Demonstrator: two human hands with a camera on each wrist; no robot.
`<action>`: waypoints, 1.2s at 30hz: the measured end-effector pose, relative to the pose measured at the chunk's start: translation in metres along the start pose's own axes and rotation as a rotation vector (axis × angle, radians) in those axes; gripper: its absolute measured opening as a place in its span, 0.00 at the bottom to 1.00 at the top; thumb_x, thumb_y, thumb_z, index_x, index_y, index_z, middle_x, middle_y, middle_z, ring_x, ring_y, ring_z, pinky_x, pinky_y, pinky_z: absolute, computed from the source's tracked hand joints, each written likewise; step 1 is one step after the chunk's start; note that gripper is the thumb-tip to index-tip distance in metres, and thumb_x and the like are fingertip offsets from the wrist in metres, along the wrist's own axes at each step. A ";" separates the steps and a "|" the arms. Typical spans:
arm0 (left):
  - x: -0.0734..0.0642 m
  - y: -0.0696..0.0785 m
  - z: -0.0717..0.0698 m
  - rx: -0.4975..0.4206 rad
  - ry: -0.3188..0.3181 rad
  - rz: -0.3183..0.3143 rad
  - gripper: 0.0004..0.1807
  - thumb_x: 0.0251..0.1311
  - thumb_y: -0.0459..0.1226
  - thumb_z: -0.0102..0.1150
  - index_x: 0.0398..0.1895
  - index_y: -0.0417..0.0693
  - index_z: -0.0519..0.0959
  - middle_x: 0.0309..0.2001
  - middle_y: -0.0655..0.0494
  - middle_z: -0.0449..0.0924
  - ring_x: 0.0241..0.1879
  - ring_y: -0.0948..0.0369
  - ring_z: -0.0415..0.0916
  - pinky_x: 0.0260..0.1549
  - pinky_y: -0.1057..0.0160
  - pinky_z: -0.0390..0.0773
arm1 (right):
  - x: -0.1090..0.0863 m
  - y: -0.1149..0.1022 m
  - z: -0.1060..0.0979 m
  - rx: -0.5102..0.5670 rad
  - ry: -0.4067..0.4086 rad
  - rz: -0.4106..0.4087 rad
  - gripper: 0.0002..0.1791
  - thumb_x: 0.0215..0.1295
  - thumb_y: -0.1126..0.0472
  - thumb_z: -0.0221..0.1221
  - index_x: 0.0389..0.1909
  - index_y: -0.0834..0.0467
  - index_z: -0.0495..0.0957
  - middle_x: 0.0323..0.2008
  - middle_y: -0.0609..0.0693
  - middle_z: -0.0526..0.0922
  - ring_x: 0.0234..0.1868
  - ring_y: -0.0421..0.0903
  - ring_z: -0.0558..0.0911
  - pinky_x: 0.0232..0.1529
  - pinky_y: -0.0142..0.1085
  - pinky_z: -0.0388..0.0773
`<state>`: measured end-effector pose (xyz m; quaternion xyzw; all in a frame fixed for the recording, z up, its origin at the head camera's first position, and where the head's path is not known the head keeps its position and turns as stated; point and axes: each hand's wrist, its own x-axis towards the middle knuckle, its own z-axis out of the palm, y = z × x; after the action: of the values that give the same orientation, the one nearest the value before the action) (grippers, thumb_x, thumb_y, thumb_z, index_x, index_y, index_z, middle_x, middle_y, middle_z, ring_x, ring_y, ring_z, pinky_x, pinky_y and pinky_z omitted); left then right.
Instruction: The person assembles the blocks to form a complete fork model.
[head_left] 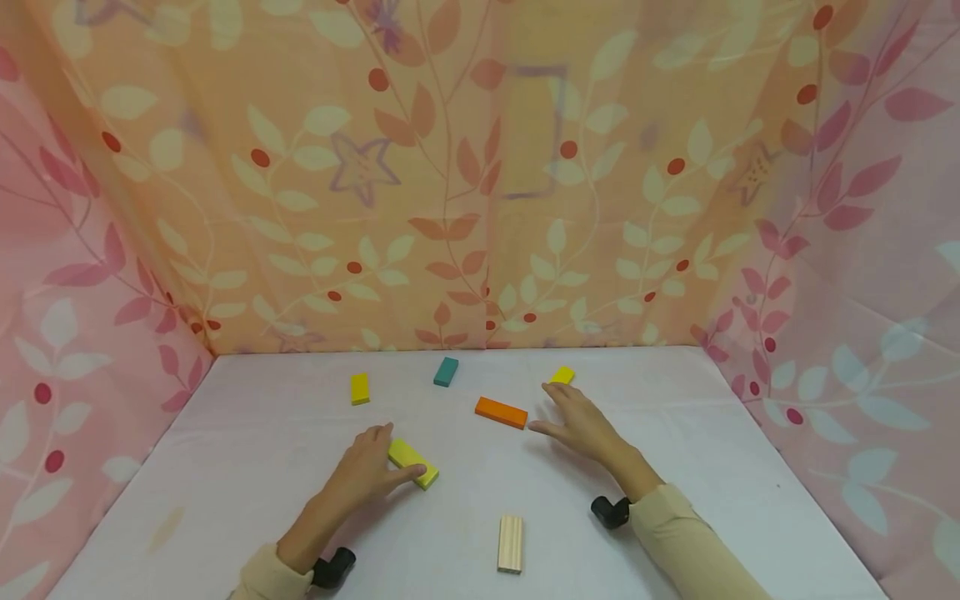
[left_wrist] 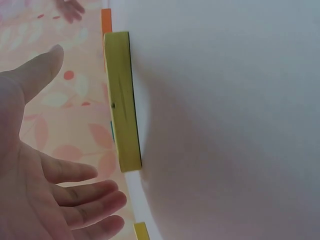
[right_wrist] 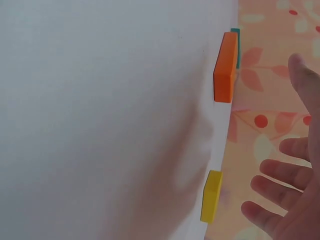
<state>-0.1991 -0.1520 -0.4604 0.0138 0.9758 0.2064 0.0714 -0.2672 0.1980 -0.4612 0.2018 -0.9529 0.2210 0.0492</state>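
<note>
My left hand (head_left: pixel 369 468) hovers with fingers spread over a yellow block (head_left: pixel 408 460) left of the table's middle. In the left wrist view that yellow block (left_wrist: pixel 122 102) stands apart from the thumb and fingers, with nothing in the palm. My right hand (head_left: pixel 583 423) is held above the table on the right, its fingers spread. Just past its fingertips lies another yellow block (head_left: pixel 562 375), partly hidden by them. An orange block (head_left: pixel 501 412) is left of the right thumb. The right wrist view shows a gap between the hand (right_wrist: pixel 287 190) and both blocks.
A plain wooden block (head_left: pixel 511 543) lies near the front of the white table (head_left: pixel 645 575). At the back are a teal block (head_left: pixel 446 372) and a yellow block (head_left: pixel 360 389). Patterned cloth (head_left: pixel 465 208) walls the back and both sides.
</note>
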 end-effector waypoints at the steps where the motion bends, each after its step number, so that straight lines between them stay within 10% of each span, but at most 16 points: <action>1: 0.000 0.002 0.000 0.000 -0.003 -0.007 0.57 0.47 0.65 0.66 0.69 0.32 0.61 0.66 0.30 0.64 0.64 0.37 0.64 0.61 0.37 0.68 | 0.002 -0.001 0.001 0.005 -0.005 -0.007 0.44 0.59 0.39 0.64 0.69 0.62 0.65 0.66 0.62 0.71 0.66 0.61 0.70 0.66 0.58 0.67; 36: -0.003 0.017 0.010 0.112 0.015 0.042 0.49 0.44 0.57 0.73 0.58 0.26 0.70 0.55 0.33 0.72 0.50 0.44 0.72 0.57 0.44 0.73 | 0.051 -0.029 0.037 0.011 -0.208 -0.005 0.28 0.64 0.50 0.63 0.61 0.59 0.75 0.56 0.53 0.79 0.56 0.50 0.78 0.63 0.46 0.74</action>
<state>-0.1944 -0.1322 -0.4623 0.0367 0.9858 0.1532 0.0587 -0.3025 0.1393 -0.4735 0.2262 -0.9512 0.2038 -0.0503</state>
